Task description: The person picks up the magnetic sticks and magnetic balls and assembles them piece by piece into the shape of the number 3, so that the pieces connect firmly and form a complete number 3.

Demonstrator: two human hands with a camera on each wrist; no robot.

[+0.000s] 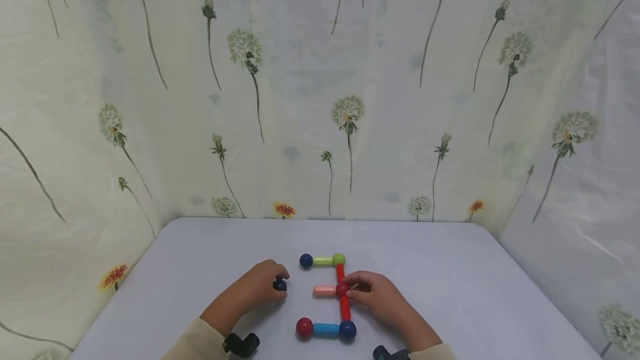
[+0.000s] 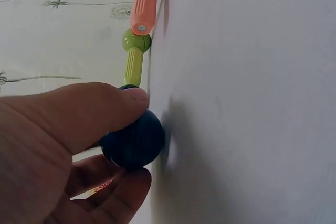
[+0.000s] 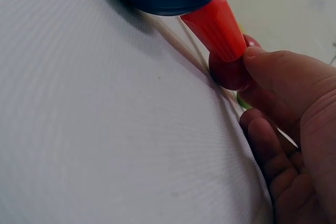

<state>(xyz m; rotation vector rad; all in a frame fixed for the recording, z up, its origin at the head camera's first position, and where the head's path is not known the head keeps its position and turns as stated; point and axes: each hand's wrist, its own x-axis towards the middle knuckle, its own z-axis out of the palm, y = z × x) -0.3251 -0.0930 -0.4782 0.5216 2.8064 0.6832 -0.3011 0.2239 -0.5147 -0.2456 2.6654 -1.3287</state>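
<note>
My left hand (image 1: pixel 265 284) pinches a dark blue ball (image 2: pixel 134 142) between thumb and fingers, just above or on the table. Thumb and fingers of my right hand (image 1: pixel 374 293) hold the middle red ball (image 1: pixel 342 289) of a joined magnetic figure. From that ball a pink rod (image 1: pixel 324 291) points left, its free end facing the held blue ball across a gap. Red rods (image 3: pixel 220 27) run from it to a green ball (image 1: pixel 339 259) at the far end and a dark blue ball (image 1: pixel 347 330) at the near end.
A light green rod (image 1: pixel 322 261) joins the green ball to another dark blue ball (image 1: pixel 306 261). Nearest me, a light blue rod (image 1: pixel 326 330) ends at a red ball (image 1: pixel 304 328). The white table (image 1: pixel 425 254) meets a flower-patterned curtain (image 1: pixel 300 99) behind and at both sides.
</note>
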